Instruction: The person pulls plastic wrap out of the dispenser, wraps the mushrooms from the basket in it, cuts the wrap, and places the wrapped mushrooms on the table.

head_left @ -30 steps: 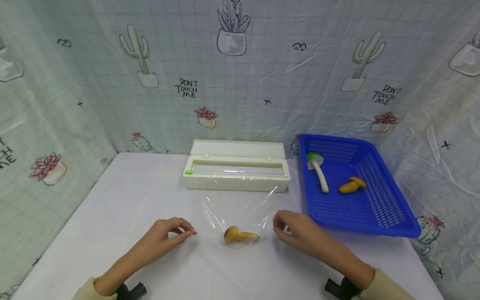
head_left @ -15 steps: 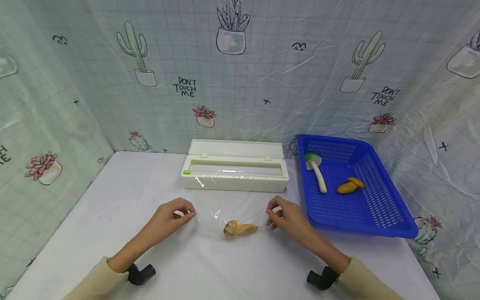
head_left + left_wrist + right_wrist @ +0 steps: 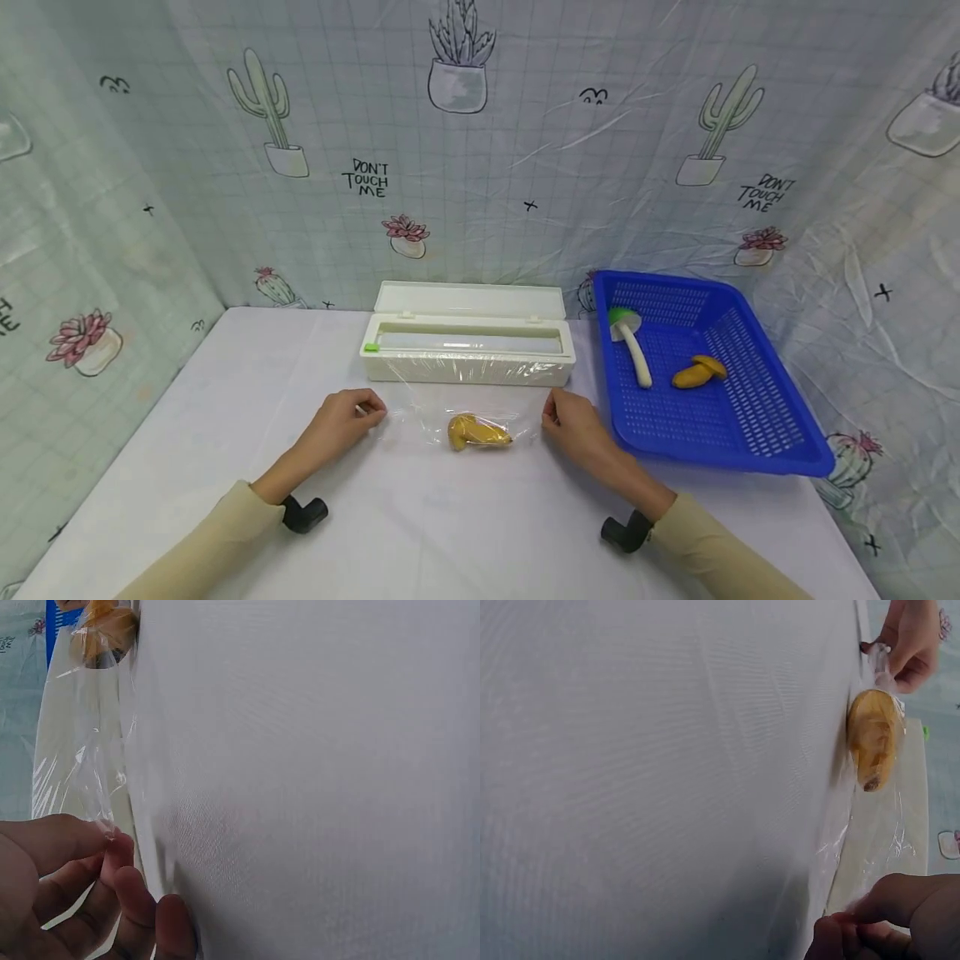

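Clear film [image 3: 97, 776] around the yellow mushroom [image 3: 480, 432], midway between the side edges of the table [image 3: 420, 525]; left hand [image 3: 341, 421], right hand [image 3: 576, 421], fingers pinching its ends: likely light, clingy, tearable, best gripped there!

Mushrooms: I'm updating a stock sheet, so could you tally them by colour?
Yellow: 2 (film-covered mushroom between the hands, uncovered mushroom in the blue basket)
White with green cap: 1 (green-capped mushroom, same basket)
Total: 3
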### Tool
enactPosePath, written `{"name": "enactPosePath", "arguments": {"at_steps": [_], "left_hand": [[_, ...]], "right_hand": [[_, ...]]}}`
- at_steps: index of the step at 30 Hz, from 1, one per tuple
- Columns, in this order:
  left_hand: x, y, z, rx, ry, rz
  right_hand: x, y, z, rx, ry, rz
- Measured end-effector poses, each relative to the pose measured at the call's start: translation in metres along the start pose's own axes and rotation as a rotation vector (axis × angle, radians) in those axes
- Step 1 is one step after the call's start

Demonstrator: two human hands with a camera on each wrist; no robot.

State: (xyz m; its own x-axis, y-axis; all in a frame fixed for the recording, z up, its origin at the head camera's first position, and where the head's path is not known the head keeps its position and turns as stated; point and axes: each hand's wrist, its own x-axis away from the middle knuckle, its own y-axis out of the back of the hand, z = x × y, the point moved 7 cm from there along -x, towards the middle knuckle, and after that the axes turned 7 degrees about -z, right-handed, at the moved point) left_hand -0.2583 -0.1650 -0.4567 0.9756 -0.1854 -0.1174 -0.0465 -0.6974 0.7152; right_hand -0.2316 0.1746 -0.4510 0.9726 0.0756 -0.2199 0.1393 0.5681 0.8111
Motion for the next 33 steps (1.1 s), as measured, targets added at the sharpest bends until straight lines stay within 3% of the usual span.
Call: {"name": "enactPosePath", "arguments": {"at_steps": [5, 11, 17, 24, 28, 33], "left_hand": [[0.0, -0.008, 0.003, -0.065, -0.017, 0.032], [0.002, -0.009, -0.001, -0.046, -0.037, 0.036], [0.003, 0.004, -0.005, 0.097, -0.009, 0.063], [0.003, 0.022, -0.012, 0.106, -0.019, 0.033], [0.005, 0.025, -0.016, 0.09, -0.095, 0.007], [0.007, 0.016, -0.019, 0.052, -0.208, 0.029]], "right_hand": [[0.001, -0.006, -0.001, 0.1, 0.044, 0.04], [0.002, -0.008, 0.005, 0.098, 0.101, 0.04], [0.011, -0.001, 0.023, 0.035, 0.25, 0.042], [0.024, 0.001, 0.048, 0.044, 0.424, 0.115], [0.024, -0.006, 0.055, 0.083, 0.466, 0.168], [0.023, -0.019, 0.058, 0.117, 0.481, 0.225]]}}
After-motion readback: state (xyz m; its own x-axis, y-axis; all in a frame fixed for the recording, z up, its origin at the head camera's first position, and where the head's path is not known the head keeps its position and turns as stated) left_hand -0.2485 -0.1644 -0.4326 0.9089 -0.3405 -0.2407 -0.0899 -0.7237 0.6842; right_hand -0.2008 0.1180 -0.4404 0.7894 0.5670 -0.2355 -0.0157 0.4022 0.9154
